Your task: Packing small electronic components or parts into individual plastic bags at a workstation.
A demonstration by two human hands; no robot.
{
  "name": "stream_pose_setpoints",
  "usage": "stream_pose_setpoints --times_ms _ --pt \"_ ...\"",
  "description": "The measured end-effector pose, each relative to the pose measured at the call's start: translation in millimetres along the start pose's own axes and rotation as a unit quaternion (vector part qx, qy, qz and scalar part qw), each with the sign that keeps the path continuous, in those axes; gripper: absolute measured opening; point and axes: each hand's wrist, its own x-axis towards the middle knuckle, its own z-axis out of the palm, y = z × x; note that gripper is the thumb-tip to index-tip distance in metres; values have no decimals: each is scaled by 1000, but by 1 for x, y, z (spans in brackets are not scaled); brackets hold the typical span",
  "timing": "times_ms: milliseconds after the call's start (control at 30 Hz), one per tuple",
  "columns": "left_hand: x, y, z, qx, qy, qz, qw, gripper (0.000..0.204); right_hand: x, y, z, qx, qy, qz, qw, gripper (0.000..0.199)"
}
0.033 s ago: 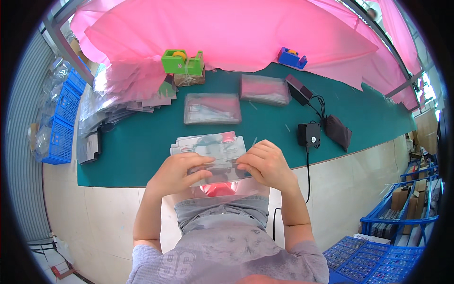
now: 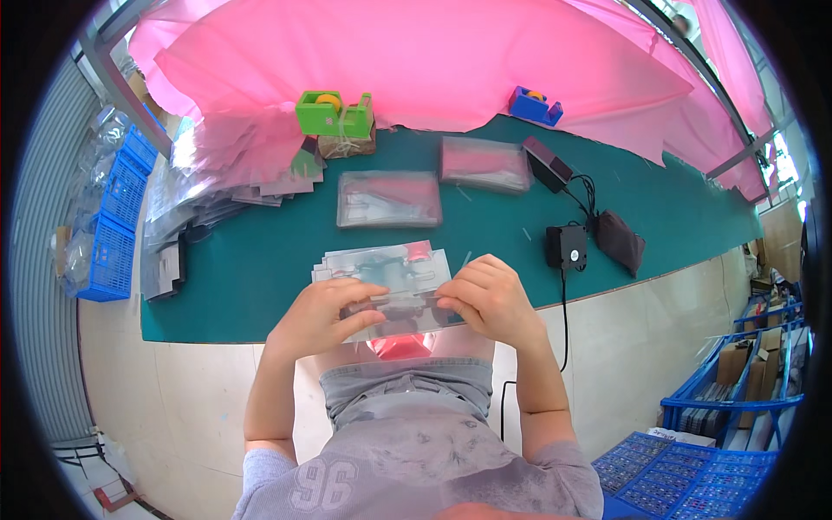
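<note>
Both hands are at the near edge of the green table, over a small pile of clear flat plastic pieces (image 2: 373, 260) with pale and pink parts. Between them is a thin see-through plastic sheet (image 2: 403, 316), which overhangs the table edge above my lap. My left hand (image 2: 328, 314) grips its left side, thumb below and fingers above. At the sheet's right side, my right hand (image 2: 490, 303) pinches with thumb and curled fingers. Glare and transparency blur where the sheet ends and the pile begins.
Two stacks of clear flat packs, a left stack (image 2: 390, 217) and a right stack (image 2: 485, 165), lie farther back. A green tape dispenser (image 2: 334, 113), blue tape dispenser (image 2: 535, 106), black corded box (image 2: 566, 247) and dark pouch (image 2: 620, 241) surround them. Loose plastic sheets (image 2: 234, 173) heap at left.
My left fingers have shifted very slightly left, and my right hand barely to the right. The plastic under them looks a little different in its reflections. Everything else has stayed put.
</note>
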Motion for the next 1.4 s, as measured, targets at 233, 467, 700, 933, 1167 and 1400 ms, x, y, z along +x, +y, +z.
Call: stream_pose_setpoints --times_ms 233,467,700,933,1167,1400 --pt "1 -18 -4 45 -18 138 989 15 -1 3 0 17 9 -4 1000 11" --pt "0 -9 -19 10 9 36 999 18 -5 19 -9 234 -35 198 951 20" --pt "36 -5 -44 96 110 141 979 22 17 45 -15 189 41 169 966 14" --pt "90 -101 -25 294 303 180 889 16 45 101 42 -123 113 63 984 8" --pt "86 -114 3 310 214 103 921 31 30 116 81 -200 -14 -17 979 14" --pt "90 -123 0 329 187 130 916 22 45 110 64 -111 -209 92 967 21"
